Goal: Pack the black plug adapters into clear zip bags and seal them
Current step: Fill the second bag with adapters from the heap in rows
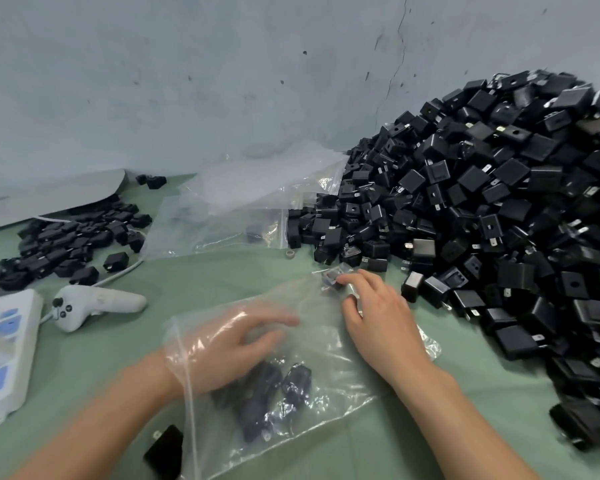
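A person's two bare forearms reach in from the near edge over a green table [84, 375]. The left hand [229, 344] is pushed wrist-deep into the mouth of a clear zip bag [329, 344] lying flat at near centre; seen blurred through the plastic, its fingers are loosely spread and hold nothing. The right hand [378, 320] lies palm down on top of the bag's right side, fingers bent, fingertips [343, 279] on the crumpled far corner of the bag with the thumb held a little apart; whether they pinch the plastic or only press on it cannot be told. Several black plug adapters [257, 393] sit inside the bag near the left wrist. One loose adapter [163, 448] lies at the near edge, beside the bag's zip strip. A very large heap of adapters [499, 220] fills the right side against a grey wall [222, 81], and a smaller pile [73, 240] lies far left. Spare clear bags [239, 202] lie far centre. At left are a white power strip [0, 355] and a white handheld controller [94, 304].
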{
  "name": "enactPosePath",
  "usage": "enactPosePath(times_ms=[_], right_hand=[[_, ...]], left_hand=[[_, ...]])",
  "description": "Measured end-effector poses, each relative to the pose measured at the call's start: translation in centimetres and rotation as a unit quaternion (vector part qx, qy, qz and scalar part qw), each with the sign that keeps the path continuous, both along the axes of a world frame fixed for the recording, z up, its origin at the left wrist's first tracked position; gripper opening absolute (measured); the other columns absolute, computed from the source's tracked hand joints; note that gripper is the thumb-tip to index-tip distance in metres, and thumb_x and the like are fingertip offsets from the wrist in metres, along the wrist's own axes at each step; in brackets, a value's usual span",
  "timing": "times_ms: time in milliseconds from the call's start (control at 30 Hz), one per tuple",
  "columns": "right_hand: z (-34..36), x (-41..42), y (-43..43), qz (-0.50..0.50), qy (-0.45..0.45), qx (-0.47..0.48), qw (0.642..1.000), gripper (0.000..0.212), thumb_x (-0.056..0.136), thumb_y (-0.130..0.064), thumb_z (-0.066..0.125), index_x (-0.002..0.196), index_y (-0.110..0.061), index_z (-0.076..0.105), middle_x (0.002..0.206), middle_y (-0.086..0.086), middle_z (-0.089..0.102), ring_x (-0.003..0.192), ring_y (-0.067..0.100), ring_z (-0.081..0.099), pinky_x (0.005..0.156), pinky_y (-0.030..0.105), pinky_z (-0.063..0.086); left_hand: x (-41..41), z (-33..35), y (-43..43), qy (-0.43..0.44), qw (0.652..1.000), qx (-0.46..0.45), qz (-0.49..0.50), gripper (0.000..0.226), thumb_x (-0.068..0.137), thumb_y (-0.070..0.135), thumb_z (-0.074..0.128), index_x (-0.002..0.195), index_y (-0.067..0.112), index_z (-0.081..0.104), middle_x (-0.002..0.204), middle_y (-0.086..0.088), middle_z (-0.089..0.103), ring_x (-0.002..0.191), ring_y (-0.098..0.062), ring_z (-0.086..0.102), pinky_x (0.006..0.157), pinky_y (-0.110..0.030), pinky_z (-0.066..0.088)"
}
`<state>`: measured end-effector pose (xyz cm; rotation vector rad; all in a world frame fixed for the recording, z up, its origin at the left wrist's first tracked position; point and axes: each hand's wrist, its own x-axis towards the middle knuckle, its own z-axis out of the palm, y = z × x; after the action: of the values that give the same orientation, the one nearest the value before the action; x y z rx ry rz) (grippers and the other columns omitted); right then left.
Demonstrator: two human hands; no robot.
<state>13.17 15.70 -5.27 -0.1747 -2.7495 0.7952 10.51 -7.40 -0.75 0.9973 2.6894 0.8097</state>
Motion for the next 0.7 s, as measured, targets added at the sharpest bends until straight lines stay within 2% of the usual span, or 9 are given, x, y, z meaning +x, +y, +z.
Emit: enactPosePath(times_ms=[67, 167, 200, 267, 367, 400, 467, 600, 700], right_hand=[[0.0, 0.0, -0.1, 0.001, -0.001, -0.002, 1.000, 0.034, 0.101, -0.027, 0.040, 0.133, -0.034, 0.052, 0.146, -0.010, 0.045, 0.132, 0.017, 0.043, 0.112, 0.033, 0.028], [0.0, 0.1, -0.2, 0.002, 0.003, 0.002, 1.000, 0.036, 0.101, -0.026, 0.040, 0.134, -0.033, 0.051, 0.146, -0.009, 0.045, 0.131, 0.018, 0.043, 0.111, 0.033, 0.028], [-0.1, 0.1, -0.2, 0.002, 0.004, 0.005, 1.000, 0.036, 0.101, -0.025, 0.041, 0.135, -0.032, 0.051, 0.146, -0.008, 0.046, 0.131, 0.019, 0.043, 0.111, 0.033, 0.028], [-0.1, 0.1, -0.1, 0.001, 0.007, 0.008, 1.000, 0.036, 0.101, -0.025, 0.041, 0.135, -0.032, 0.051, 0.146, -0.008, 0.046, 0.130, 0.018, 0.044, 0.110, 0.032, 0.028], [-0.3, 0.2, -0.2, 0.003, 0.012, 0.006, 1.000, 0.035, 0.101, -0.025, 0.041, 0.134, -0.032, 0.052, 0.144, -0.009, 0.047, 0.129, 0.017, 0.043, 0.108, 0.031, 0.028], [-0.3, 0.2, -0.2, 0.003, 0.014, 0.002, 1.000, 0.035, 0.101, -0.025, 0.042, 0.133, -0.031, 0.052, 0.144, -0.009, 0.047, 0.129, 0.017, 0.043, 0.109, 0.031, 0.028], [-0.4, 0.0, -0.1, 0.003, 0.019, -0.005, 1.000, 0.035, 0.100, -0.024, 0.042, 0.133, -0.031, 0.053, 0.143, -0.009, 0.048, 0.129, 0.017, 0.043, 0.109, 0.031, 0.028], [-0.5, 0.0, -0.1, 0.002, 0.019, -0.006, 1.000, 0.035, 0.100, -0.025, 0.042, 0.133, -0.032, 0.053, 0.143, -0.009, 0.048, 0.130, 0.017, 0.043, 0.109, 0.031, 0.027], [-0.5, 0.0, 0.0, 0.004, 0.018, -0.013, 1.000, 0.035, 0.100, -0.025, 0.042, 0.133, -0.032, 0.053, 0.144, -0.008, 0.048, 0.130, 0.017, 0.043, 0.109, 0.032, 0.028]], left_hand=[[1.8, 1.0, -1.4, -0.118, 0.993, 0.011, -0.008, 0.023, 0.084, 0.061, 0.056, 0.104, 0.070, 0.060, 0.119, 0.041, 0.060, 0.111, 0.017, 0.056, 0.095, -0.005, 0.043], [2.9, 1.3, -1.3, -0.114, 0.990, -0.062, -0.046, 0.037, 0.072, 0.072, 0.058, 0.097, 0.089, 0.037, 0.108, 0.058, 0.045, 0.099, 0.040, 0.036, 0.079, 0.012, 0.028], [2.9, 1.2, -1.0, -0.084, 0.993, -0.067, -0.057, 0.037, 0.074, 0.067, 0.064, 0.102, 0.082, 0.045, 0.106, 0.047, 0.052, 0.098, 0.039, 0.035, 0.081, 0.011, 0.026], [2.7, 0.5, -0.1, -0.044, 0.994, -0.045, -0.089, 0.019, 0.081, 0.046, 0.077, 0.099, 0.039, 0.071, 0.099, 0.022, 0.051, 0.096, 0.019, 0.047, 0.086, -0.003, 0.034], [2.4, -0.5, 1.0, -0.099, 0.990, -0.010, -0.095, 0.013, 0.090, 0.031, 0.073, 0.098, 0.034, 0.063, 0.100, 0.009, 0.054, 0.092, -0.002, 0.055, 0.089, -0.024, 0.045], [2.2, -0.8, 1.3, -0.130, 0.987, 0.018, -0.088, 0.010, 0.093, 0.030, 0.068, 0.101, 0.029, 0.061, 0.094, 0.011, 0.059, 0.086, -0.007, 0.060, 0.086, -0.030, 0.051], [1.9, -1.4, 2.0, -0.097, 0.993, 0.042, -0.054, 0.021, 0.089, 0.042, 0.058, 0.096, 0.022, 0.056, 0.074, 0.010, 0.058, 0.067, -0.009, 0.057, 0.076, -0.038, 0.054], [0.5, -2.0, 2.8, 0.087, 0.996, -0.010, 0.012, 0.028, 0.086, 0.050, 0.057, 0.110, 0.034, 0.052, 0.074, 0.013, 0.057, 0.066, -0.005, 0.053, 0.069, -0.025, 0.046], [0.0, -1.7, 3.9, 0.094, 0.995, -0.019, 0.018, 0.031, 0.093, 0.042, 0.063, 0.120, 0.029, 0.057, 0.077, 0.015, 0.056, 0.070, 0.004, 0.054, 0.067, -0.013, 0.041]])
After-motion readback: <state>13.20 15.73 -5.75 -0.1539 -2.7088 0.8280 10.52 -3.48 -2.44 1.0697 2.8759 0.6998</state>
